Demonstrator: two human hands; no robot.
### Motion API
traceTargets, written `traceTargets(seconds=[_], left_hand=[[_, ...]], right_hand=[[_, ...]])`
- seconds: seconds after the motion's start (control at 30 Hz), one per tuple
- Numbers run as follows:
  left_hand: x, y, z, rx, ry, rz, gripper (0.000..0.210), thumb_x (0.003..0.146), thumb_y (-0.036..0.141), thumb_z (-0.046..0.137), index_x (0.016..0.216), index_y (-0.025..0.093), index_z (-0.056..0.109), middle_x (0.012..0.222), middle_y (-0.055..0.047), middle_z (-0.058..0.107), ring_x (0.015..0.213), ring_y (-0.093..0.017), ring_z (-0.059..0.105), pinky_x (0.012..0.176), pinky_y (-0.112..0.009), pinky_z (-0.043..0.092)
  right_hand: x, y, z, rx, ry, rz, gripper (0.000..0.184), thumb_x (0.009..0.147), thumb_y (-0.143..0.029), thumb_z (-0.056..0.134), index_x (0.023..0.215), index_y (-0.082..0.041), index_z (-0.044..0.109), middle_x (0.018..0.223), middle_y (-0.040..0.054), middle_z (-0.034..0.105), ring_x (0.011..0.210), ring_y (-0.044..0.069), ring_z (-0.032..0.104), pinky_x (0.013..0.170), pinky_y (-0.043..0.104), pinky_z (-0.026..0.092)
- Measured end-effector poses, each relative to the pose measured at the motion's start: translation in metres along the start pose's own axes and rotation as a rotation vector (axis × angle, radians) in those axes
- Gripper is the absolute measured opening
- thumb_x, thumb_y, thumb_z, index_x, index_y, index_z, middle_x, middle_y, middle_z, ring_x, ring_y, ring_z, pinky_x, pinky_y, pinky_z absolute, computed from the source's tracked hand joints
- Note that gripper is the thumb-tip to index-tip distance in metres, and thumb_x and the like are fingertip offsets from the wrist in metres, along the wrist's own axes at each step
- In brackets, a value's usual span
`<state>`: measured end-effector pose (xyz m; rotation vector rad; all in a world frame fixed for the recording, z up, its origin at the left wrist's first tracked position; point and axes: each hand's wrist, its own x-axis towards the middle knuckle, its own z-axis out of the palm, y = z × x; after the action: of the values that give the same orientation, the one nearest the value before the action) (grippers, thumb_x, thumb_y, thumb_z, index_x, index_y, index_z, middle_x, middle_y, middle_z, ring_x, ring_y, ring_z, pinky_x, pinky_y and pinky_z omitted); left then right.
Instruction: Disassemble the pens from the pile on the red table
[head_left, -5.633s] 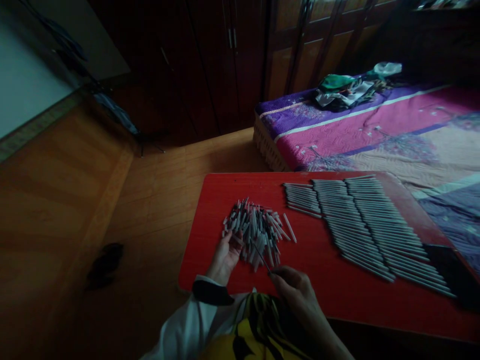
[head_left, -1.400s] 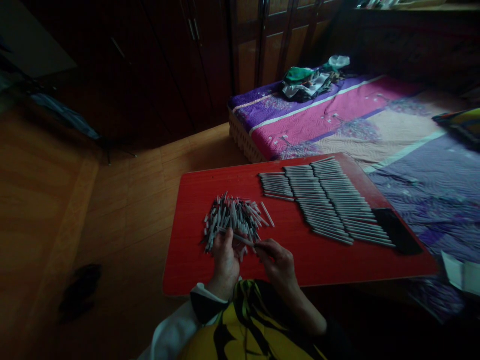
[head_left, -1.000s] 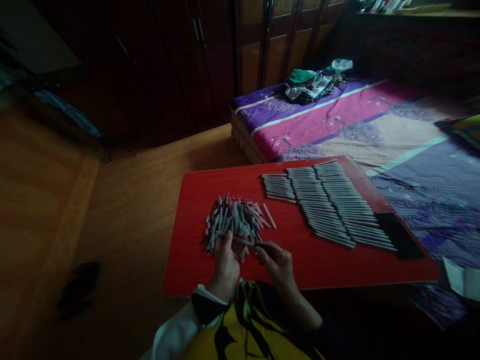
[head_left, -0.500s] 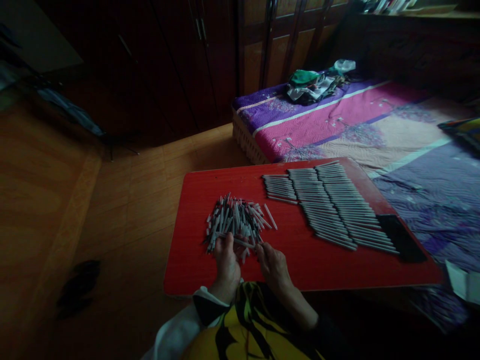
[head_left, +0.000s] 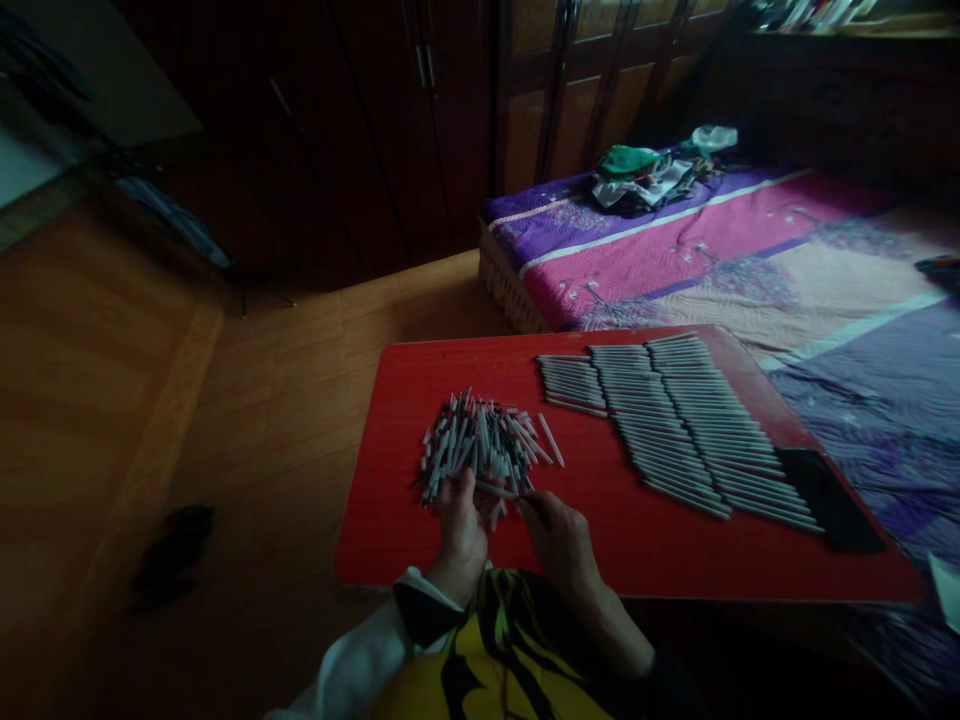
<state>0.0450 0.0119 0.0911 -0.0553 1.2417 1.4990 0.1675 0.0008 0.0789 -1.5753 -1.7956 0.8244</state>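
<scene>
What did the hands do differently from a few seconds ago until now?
The right hand, which held a thin dark rod away from the loose pile, moved in toward the left hand. The left hand took up one white tube, and both hands now meet at it. The neat rows of tubes, the red table and the dark flat thing stayed as they were.

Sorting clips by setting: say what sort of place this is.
Most likely a bedroom at home: a quilted bed, dark wooden wardrobe doors and a wood floor surround the low red table.
</scene>
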Motion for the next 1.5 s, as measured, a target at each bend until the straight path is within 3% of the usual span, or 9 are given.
traceTargets(seconds=[0.2, 0.37, 0.6, 0.77, 0.97, 1.17, 1.37, 1.5], left_hand=[[-0.001, -0.001, -0.001, -0.007, 0.004, 0.006, 0.022, 0.068, 0.026, 0.069, 0.079, 0.016, 0.053, 0.062, -0.002, 0.065, 0.056, -0.016, 0.064, 0.050, -0.025, 0.049], [0.001, 0.002, -0.002, 0.006, 0.010, -0.001, 0.019, 0.070, 0.026, 0.067, 0.075, 0.015, 0.053, 0.062, -0.002, 0.065, 0.054, -0.016, 0.063, 0.050, -0.025, 0.049], [-0.001, 0.001, -0.003, 0.007, -0.009, -0.017, 0.021, 0.068, 0.026, 0.068, 0.076, 0.015, 0.052, 0.060, -0.001, 0.064, 0.052, -0.015, 0.063, 0.048, -0.023, 0.048], [0.000, 0.000, -0.003, 0.022, 0.017, -0.023, 0.020, 0.069, 0.026, 0.068, 0.075, 0.015, 0.053, 0.062, -0.002, 0.065, 0.055, -0.015, 0.064, 0.050, -0.024, 0.049], [0.000, -0.002, -0.003, 0.040, 0.012, -0.036, 0.020, 0.069, 0.027, 0.067, 0.076, 0.015, 0.052, 0.059, -0.001, 0.064, 0.052, -0.015, 0.063, 0.048, -0.023, 0.050], [0.000, -0.001, -0.005, 0.044, 0.013, -0.038, 0.019, 0.070, 0.025, 0.067, 0.076, 0.015, 0.052, 0.061, -0.002, 0.065, 0.051, -0.015, 0.063, 0.048, -0.024, 0.050], [0.001, -0.004, -0.008, 0.067, -0.011, -0.058, 0.019, 0.071, 0.025, 0.067, 0.079, 0.015, 0.054, 0.062, -0.002, 0.065, 0.053, -0.014, 0.064, 0.049, -0.023, 0.050], [0.003, -0.005, -0.012, 0.067, 0.001, -0.080, 0.017, 0.072, 0.024, 0.066, 0.080, 0.015, 0.054, 0.063, -0.003, 0.066, 0.053, -0.015, 0.064, 0.049, -0.023, 0.050]], right_hand=[[0.000, -0.002, 0.000, -0.067, -0.052, 0.023, 0.038, 0.089, -0.036, 0.033, 0.067, -0.016, 0.057, 0.056, 0.0064, 0.061, 0.049, 0.015, 0.057, 0.047, 0.023, 0.036], [0.001, -0.003, -0.002, 0.063, -0.041, 0.021, 0.027, 0.084, -0.037, 0.045, 0.090, -0.015, 0.060, 0.069, 0.0067, 0.066, 0.057, 0.015, 0.060, 0.052, 0.022, 0.041], [0.001, 0.000, 0.001, -0.038, -0.089, 0.022, 0.039, 0.088, -0.037, 0.034, 0.068, -0.015, 0.059, 0.058, 0.0062, 0.061, 0.052, 0.015, 0.057, 0.049, 0.023, 0.038], [-0.001, -0.001, -0.001, 0.024, -0.079, 0.030, 0.028, 0.084, -0.036, 0.044, 0.087, -0.016, 0.062, 0.068, 0.0064, 0.066, 0.059, 0.016, 0.060, 0.053, 0.022, 0.041], [-0.001, 0.000, 0.001, -0.146, -0.074, -0.009, 0.036, 0.087, -0.033, 0.036, 0.065, -0.017, 0.060, 0.057, 0.0053, 0.061, 0.049, 0.013, 0.054, 0.048, 0.022, 0.034], [-0.002, -0.002, 0.000, -0.115, -0.116, 0.008, 0.024, 0.085, -0.033, 0.044, 0.084, -0.016, 0.062, 0.068, 0.0050, 0.065, 0.058, 0.015, 0.059, 0.052, 0.021, 0.036], [-0.003, 0.001, 0.002, -0.168, -0.135, -0.011, 0.037, 0.089, -0.032, 0.035, 0.065, -0.016, 0.058, 0.058, 0.0053, 0.060, 0.049, 0.013, 0.053, 0.048, 0.022, 0.031], [-0.004, -0.001, 0.000, -0.108, -0.164, 0.038, 0.028, 0.086, -0.035, 0.043, 0.080, -0.015, 0.062, 0.066, 0.0054, 0.064, 0.054, 0.014, 0.056, 0.050, 0.021, 0.032]])
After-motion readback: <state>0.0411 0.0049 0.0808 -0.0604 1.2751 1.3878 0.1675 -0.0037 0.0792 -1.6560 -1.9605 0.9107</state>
